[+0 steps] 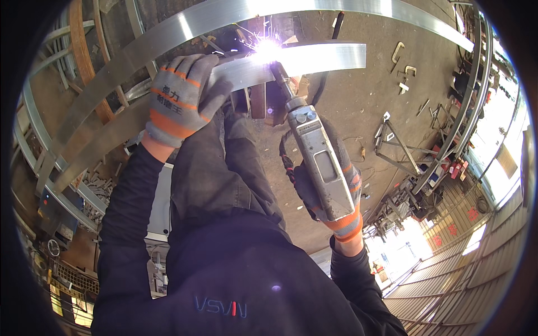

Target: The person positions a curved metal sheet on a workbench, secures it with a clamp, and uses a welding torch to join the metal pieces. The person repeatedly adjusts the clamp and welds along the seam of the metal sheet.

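My left hand (180,99), in a grey and orange work glove, is closed over a curved, shiny flat metal strip (330,57). My right hand (352,180), gloved alike, is wrapped round the body of a handheld welding gun (319,157). The gun's narrow tip meets the strip to the right of my left fingers. A white glare with flying sparks (265,51) hides the contact point. Short metal bars (258,101) show beneath the strip.
A longer curved metal band (218,14) arches beyond the strip. C-clamps (398,52) lie on the floor at the right, near an angled metal frame (400,145). Wooden and metal bars (81,56) stand at the left. My legs (218,162) are close below the work.
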`<state>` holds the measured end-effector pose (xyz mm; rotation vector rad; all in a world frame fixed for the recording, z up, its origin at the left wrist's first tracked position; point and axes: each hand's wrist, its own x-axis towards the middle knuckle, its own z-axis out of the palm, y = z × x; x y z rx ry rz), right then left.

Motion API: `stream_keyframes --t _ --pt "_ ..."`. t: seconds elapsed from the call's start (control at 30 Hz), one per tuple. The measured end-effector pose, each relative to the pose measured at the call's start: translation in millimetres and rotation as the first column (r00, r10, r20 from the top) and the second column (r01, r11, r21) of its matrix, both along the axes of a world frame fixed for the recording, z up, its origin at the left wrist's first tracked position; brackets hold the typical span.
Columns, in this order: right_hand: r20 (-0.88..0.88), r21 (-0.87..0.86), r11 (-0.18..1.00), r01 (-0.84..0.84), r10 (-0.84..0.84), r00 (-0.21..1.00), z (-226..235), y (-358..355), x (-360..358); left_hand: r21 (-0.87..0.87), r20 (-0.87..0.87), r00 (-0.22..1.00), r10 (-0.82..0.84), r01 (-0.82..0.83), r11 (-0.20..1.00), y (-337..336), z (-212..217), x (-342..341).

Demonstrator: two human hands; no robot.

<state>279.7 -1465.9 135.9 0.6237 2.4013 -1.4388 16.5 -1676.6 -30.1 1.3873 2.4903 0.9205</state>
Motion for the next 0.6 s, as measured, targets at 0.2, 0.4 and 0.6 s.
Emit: stream_keyframes --t 0.2,0.4,0.6 --pt "0.029 -0.03 0.996 0.085 -0.084 0.996 2 -4 5 0.119 0.034 0.998 0.046 -0.05 0.992 -2 -3 -1" --pt "-0.005 0.1 0.994 -0.034 0.035 0.999 3 -2 14 0.142 0.06 0.997 0.057 -0.065 0.988 -4 -5 -1" --pt "0.015 0.117 0.992 -0.053 0.051 0.999 2 -4 19 0.14 0.066 0.996 0.054 -0.062 0.988 -5 -4 -1"
